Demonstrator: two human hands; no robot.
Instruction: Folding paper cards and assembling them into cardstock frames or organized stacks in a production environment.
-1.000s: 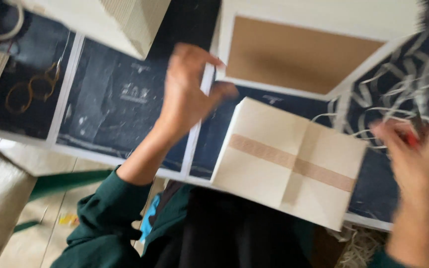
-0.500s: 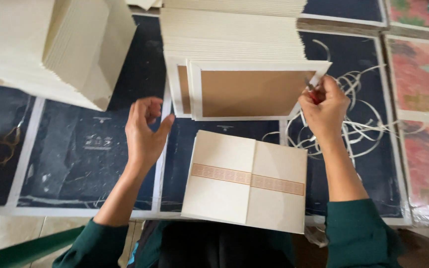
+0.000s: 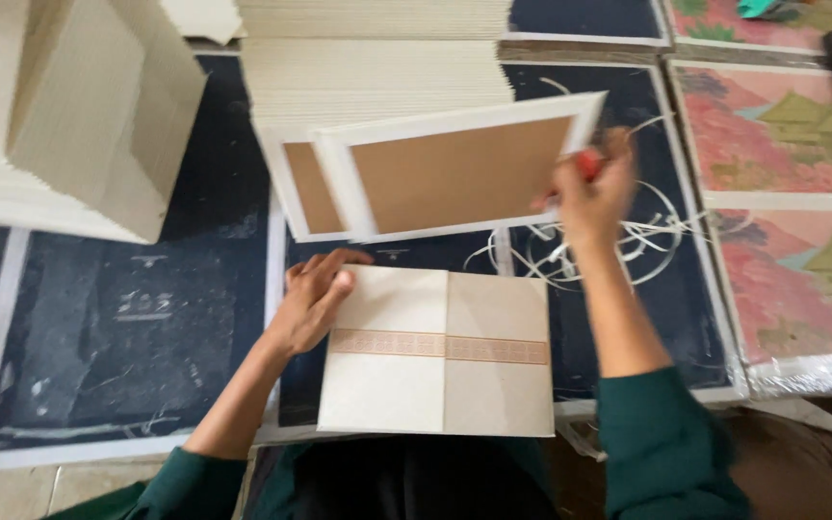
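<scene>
Head view showed the left hand [image 3: 315,303] resting open on the near folded cream cover [image 3: 440,351] while the right hand [image 3: 589,188] gripped the lifted brown-backed board [image 3: 459,173] just beyond it, judged mid-assembly; lowering called for square alignment.

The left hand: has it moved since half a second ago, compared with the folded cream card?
Yes. The left hand came down from above the folded cream card and now rests on its upper left corner.

Folded card [image 3: 440,351] nearest, lifted board [image 3: 459,169] behind it, stack [image 3: 84,116] left, perhaps strips [image 3: 618,241] right
</scene>
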